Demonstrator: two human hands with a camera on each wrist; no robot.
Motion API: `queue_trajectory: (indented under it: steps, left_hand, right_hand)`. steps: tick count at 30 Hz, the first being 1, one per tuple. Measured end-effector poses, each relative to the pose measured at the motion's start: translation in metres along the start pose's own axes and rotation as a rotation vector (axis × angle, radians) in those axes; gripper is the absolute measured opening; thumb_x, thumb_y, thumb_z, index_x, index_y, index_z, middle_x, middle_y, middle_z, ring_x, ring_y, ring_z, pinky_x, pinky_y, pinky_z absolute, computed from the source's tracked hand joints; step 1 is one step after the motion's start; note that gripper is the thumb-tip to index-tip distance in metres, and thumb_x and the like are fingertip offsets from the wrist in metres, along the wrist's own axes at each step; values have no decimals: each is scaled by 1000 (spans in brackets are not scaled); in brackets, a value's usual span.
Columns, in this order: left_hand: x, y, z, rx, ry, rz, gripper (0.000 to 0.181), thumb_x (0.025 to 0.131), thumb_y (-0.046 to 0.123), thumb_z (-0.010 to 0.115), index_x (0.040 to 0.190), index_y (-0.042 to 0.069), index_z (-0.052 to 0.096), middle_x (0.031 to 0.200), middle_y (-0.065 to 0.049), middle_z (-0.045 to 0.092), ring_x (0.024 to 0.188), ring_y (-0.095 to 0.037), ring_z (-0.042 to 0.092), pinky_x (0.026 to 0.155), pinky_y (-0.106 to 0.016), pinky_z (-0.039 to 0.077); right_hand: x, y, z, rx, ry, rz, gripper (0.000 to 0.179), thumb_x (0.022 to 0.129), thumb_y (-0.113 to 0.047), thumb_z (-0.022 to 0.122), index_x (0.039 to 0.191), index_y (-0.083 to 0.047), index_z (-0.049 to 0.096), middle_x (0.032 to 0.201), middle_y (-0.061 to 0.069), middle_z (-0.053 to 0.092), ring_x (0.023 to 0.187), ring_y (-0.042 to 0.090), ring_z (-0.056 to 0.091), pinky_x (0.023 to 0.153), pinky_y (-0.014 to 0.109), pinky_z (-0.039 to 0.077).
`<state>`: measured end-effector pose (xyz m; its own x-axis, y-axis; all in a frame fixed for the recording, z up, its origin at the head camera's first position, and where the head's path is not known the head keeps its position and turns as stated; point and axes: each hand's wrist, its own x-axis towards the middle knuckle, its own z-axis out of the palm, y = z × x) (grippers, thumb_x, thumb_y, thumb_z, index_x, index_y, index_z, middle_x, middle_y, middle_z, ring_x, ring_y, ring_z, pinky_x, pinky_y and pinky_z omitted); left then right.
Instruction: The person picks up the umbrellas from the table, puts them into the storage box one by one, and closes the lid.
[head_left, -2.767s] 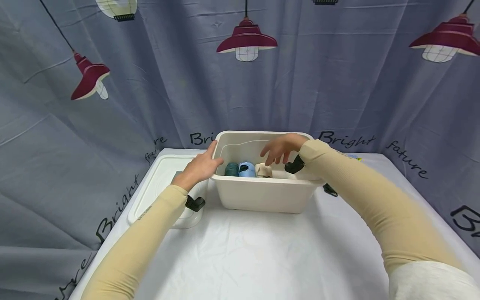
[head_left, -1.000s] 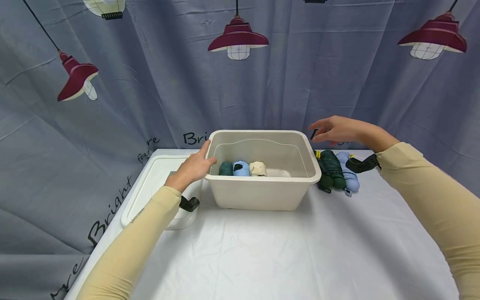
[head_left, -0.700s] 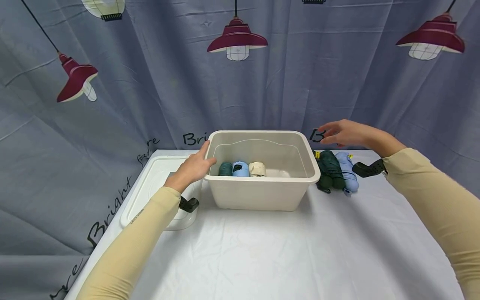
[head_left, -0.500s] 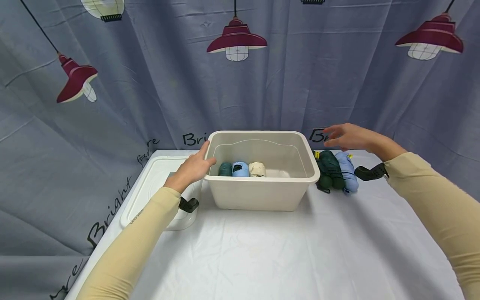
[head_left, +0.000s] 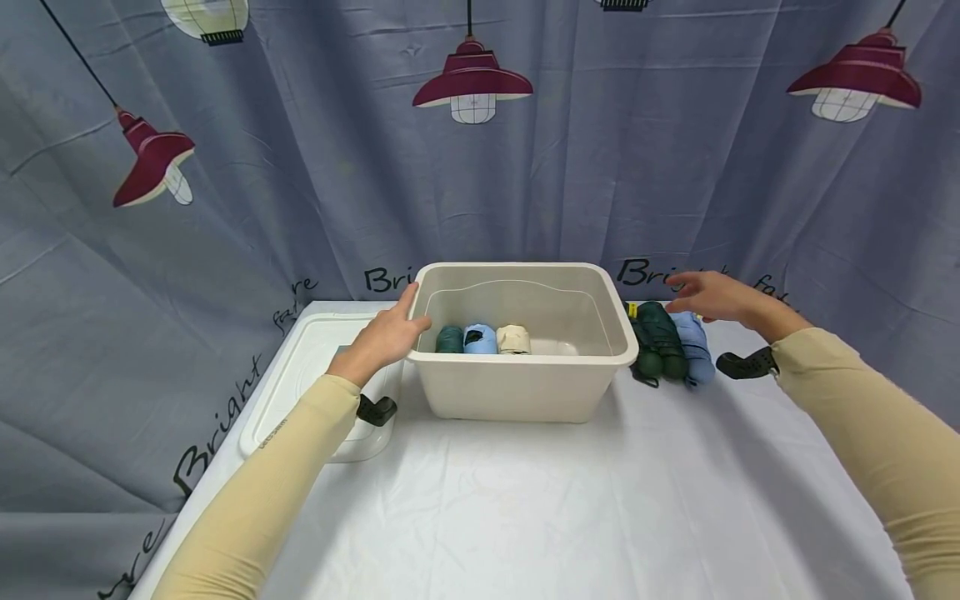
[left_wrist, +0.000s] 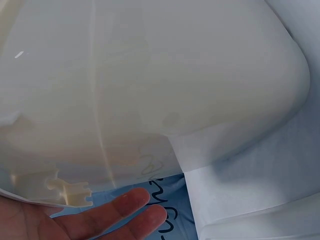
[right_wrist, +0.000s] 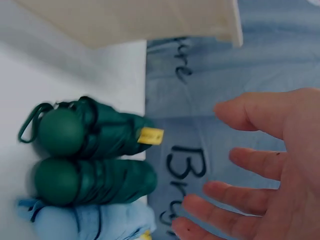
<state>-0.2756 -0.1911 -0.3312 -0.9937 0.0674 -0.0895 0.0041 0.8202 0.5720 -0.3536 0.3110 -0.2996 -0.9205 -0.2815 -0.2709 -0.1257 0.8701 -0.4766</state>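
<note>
My left hand (head_left: 382, 340) rests on the left rim of a cream plastic bin (head_left: 517, 387); in the left wrist view its fingers (left_wrist: 127, 202) lie extended beneath the rim. Inside the bin stand a dark green roll (head_left: 450, 339), a light blue roll (head_left: 480, 339) and a beige roll (head_left: 513, 339). My right hand (head_left: 723, 297), fingers spread and holding nothing, hovers over the far end of a light blue folded umbrella (head_left: 693, 350). Beside that lie two dark green folded umbrellas, one (right_wrist: 95, 181) in the middle and one (right_wrist: 90, 130), yellow-tagged, closest to the bin.
A white lid (head_left: 300, 375) lies flat left of the bin, partly under my left forearm. White cloth (head_left: 525, 508) covers the table. A grey-blue curtain (head_left: 337, 167) printed with red lamps hangs behind it.
From inside the bin my right hand has moved out to the right, then lowered toward the umbrellas. The left hand keeps its place on the rim.
</note>
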Motion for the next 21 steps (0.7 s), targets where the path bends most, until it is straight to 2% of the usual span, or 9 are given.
queue_trajectory:
  steps: [5,9,15,21]
  left_hand:
    - [0,-1,0,3,3,0,78,99,47,40,163,34,-3,158,-20,39,139,-40,47,110,-60,37]
    - [0,-1,0,3,4,0,78,99,48,40,163,34,-2,158,-20,39,140,-40,46,110,-61,37]
    - [-1,1,0,-8,-14,-18,78,99,48,39,162,36,-4,160,-19,37,140,-39,46,111,-60,36]
    - [-2,2,0,-10,-11,-19,77,99,48,39,162,37,-4,160,-19,36,140,-39,45,111,-60,36]
  right_hand:
    - [5,19,7,5,28,35,83,98,-45,60,155,5,24,148,41,32,125,54,46,93,59,52]
    - [8,32,11,21,39,64,82,99,-41,59,155,6,22,149,42,29,126,56,44,94,60,51]
    - [12,47,18,70,16,99,87,99,-40,59,157,7,14,152,43,21,131,59,37,96,63,47]
    - [18,60,23,89,15,116,88,99,-42,58,156,8,14,152,43,22,132,58,36,98,64,46]
